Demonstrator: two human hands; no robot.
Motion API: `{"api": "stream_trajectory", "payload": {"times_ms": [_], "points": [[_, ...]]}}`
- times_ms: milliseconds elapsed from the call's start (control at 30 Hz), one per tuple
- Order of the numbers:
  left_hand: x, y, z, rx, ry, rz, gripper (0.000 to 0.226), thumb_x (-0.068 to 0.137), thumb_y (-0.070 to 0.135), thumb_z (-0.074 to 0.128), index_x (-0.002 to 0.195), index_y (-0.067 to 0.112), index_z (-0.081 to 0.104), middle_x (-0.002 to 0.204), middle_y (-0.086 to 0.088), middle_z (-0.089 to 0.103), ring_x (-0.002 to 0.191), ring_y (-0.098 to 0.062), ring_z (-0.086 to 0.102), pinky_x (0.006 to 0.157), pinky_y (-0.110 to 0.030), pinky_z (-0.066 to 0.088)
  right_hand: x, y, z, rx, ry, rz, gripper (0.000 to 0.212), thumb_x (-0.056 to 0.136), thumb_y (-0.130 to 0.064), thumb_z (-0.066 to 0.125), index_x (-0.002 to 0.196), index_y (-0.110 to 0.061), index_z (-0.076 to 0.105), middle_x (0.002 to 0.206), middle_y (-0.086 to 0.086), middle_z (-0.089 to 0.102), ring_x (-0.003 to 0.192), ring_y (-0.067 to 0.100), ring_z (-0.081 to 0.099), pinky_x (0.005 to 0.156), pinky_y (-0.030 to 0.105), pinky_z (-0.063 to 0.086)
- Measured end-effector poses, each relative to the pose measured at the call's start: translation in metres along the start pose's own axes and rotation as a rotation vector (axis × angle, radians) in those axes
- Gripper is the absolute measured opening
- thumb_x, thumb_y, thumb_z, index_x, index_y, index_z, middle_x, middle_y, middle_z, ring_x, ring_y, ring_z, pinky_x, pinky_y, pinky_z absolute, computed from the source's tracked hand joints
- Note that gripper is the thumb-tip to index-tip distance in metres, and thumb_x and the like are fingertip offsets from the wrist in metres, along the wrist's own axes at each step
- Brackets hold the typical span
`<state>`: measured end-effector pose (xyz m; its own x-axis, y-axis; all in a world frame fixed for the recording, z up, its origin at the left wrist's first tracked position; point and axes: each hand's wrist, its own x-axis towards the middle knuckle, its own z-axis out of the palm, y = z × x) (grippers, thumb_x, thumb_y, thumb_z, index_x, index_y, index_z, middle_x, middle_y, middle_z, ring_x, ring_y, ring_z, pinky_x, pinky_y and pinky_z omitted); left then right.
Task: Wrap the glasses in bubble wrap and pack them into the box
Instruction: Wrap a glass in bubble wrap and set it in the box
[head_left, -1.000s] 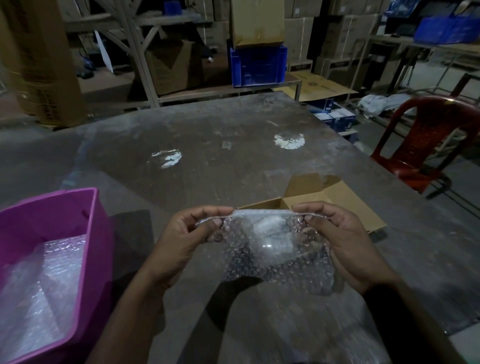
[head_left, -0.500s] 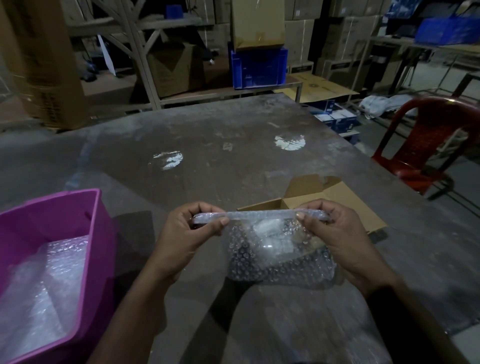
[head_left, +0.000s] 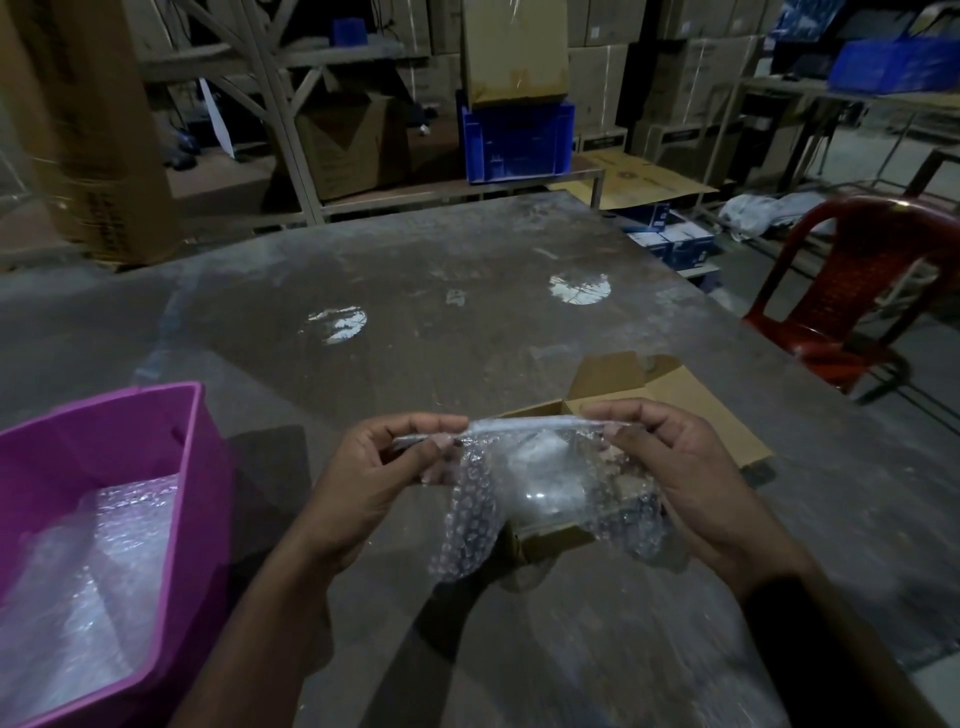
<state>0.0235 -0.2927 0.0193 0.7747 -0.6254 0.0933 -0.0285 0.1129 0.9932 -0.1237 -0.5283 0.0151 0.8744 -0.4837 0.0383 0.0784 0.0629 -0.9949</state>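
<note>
Both forearms are bare, and no ring or watch shows on the left hand (head_left: 374, 483) or the right hand (head_left: 691, 483). The nails are short (light is dim, details blurred).

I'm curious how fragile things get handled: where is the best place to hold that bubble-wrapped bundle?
Probably along its rolled top edge, from both sides, as now: the left hand and right hand each pinch an end of the bubble wrap. That edge is a firm folded strip, while the sheet below hangs loose around the glass, over the open cardboard box.
</note>
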Motion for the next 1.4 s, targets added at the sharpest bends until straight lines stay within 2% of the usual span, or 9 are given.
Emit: {"api": "stream_trajectory", "payload": {"times_ms": [67, 233, 367, 533, 667, 933, 1100, 1267, 1400], "points": [[-0.0005, -0.0006, 0.0019, -0.025, 0.018, -0.006, 0.018, 0.083, 0.018, 0.068, 0.094, 0.012, 0.081, 0.090, -0.013, 0.077, 0.075, -0.015, 0.070, 0.071, -0.027, 0.060, -0.0010, 0.0006, 0.0009, -0.007, -0.008, -0.010, 0.026, 0.087, -0.033, 0.075, 0.105, -0.016, 0.077, 0.108, 0.018, 0.074, 0.104, 0.047, 0.066, 0.094, 0.063, 0.050], [0.0026, -0.0044, 0.0035, 0.034, 0.062, 0.055, 0.031, 0.075, 0.008, 0.078, 0.105, 0.014, 0.077, 0.081, 0.000, 0.069, 0.072, -0.014, 0.065, 0.070, -0.028, 0.061, 0.0010, 0.0046, 0.0011, 0.042, 0.007, -0.011, 0.031, 0.080, -0.014, 0.078, 0.111, -0.021, 0.075, 0.101, 0.015, 0.073, 0.093, 0.039, 0.068, 0.094, 0.067, 0.049], [0.0041, -0.0047, 0.0007, 0.051, 0.103, 0.060, 0.023, 0.068, 0.008, 0.081, 0.090, 0.007, 0.072, 0.077, 0.002, 0.072, 0.069, -0.010, 0.066, 0.068, -0.021, 0.058, 0.0013, 0.0051, 0.0003, 0.020, 0.014, -0.013, 0.034, 0.074, -0.031, 0.087, 0.102, -0.015, 0.077, 0.101, 0.022, 0.074, 0.089, 0.047, 0.066, 0.091, 0.069, 0.050], [0.0035, -0.0032, 0.0016, 0.050, 0.054, 0.065, 0.014, 0.083, 0.010, 0.072, 0.089, 0.001, 0.062, 0.074, -0.010, 0.068, 0.065, -0.019, 0.064, 0.065, -0.031, 0.058, 0.0002, 0.0021, 0.0008, -0.023, -0.018, -0.034, 0.018, 0.086, -0.024, 0.071, 0.098, -0.011, 0.075, 0.077, 0.018, 0.067, 0.065, 0.023, 0.058, 0.067, 0.040, 0.051], [0.0029, -0.0014, -0.0005, 0.075, 0.009, 0.044, 0.013, 0.089, 0.016, 0.065, 0.097, 0.013, 0.076, 0.078, -0.008, 0.070, 0.066, -0.018, 0.065, 0.062, -0.030, 0.057, 0.0004, 0.0008, 0.0018, 0.030, -0.045, -0.037, 0.019, 0.094, -0.009, 0.062, 0.104, -0.016, 0.078, 0.091, 0.005, 0.074, 0.074, 0.012, 0.064, 0.065, 0.023, 0.054], [-0.0014, -0.0010, -0.0019, 0.008, -0.058, -0.021, 0.018, 0.085, 0.021, 0.072, 0.099, 0.020, 0.082, 0.088, -0.007, 0.076, 0.078, -0.016, 0.066, 0.077, -0.030, 0.058, -0.0006, 0.0013, 0.0018, 0.064, -0.022, 0.008, 0.019, 0.084, -0.020, 0.071, 0.097, -0.008, 0.076, 0.102, 0.026, 0.071, 0.084, 0.025, 0.065, 0.081, 0.041, 0.053], [0.0020, -0.0047, 0.0004, 0.079, -0.003, 0.041, 0.031, 0.081, 0.007, 0.075, 0.110, 0.017, 0.077, 0.088, -0.003, 0.072, 0.074, -0.010, 0.066, 0.067, -0.020, 0.055, 0.0032, 0.0022, 0.0001, 0.046, -0.030, -0.038, 0.033, 0.082, -0.001, 0.072, 0.114, -0.012, 0.071, 0.080, 0.000, 0.071, 0.075, 0.010, 0.066, 0.068, 0.020, 0.056], [0.0019, -0.0052, -0.0023, 0.075, 0.043, 0.051, 0.011, 0.073, 0.010, 0.079, 0.082, 0.010, 0.072, 0.076, -0.007, 0.070, 0.067, -0.014, 0.063, 0.064, -0.024, 0.055, 0.0015, 0.0021, -0.0015, -0.018, 0.007, 0.010, 0.008, 0.088, -0.007, 0.070, 0.096, -0.006, 0.074, 0.089, 0.015, 0.075, 0.077, 0.027, 0.069, 0.072, 0.041, 0.059], [-0.0002, -0.0070, 0.0004, 0.031, 0.024, 0.042, 0.017, 0.083, 0.011, 0.078, 0.085, 0.002, 0.063, 0.072, -0.008, 0.067, 0.059, -0.015, 0.061, 0.057, -0.028, 0.055, -0.0010, 0.0010, -0.0004, -0.057, 0.007, -0.011, 0.008, 0.092, -0.012, 0.067, 0.094, -0.012, 0.075, 0.077, 0.006, 0.072, 0.068, 0.020, 0.062, 0.065, 0.035, 0.054]]}}
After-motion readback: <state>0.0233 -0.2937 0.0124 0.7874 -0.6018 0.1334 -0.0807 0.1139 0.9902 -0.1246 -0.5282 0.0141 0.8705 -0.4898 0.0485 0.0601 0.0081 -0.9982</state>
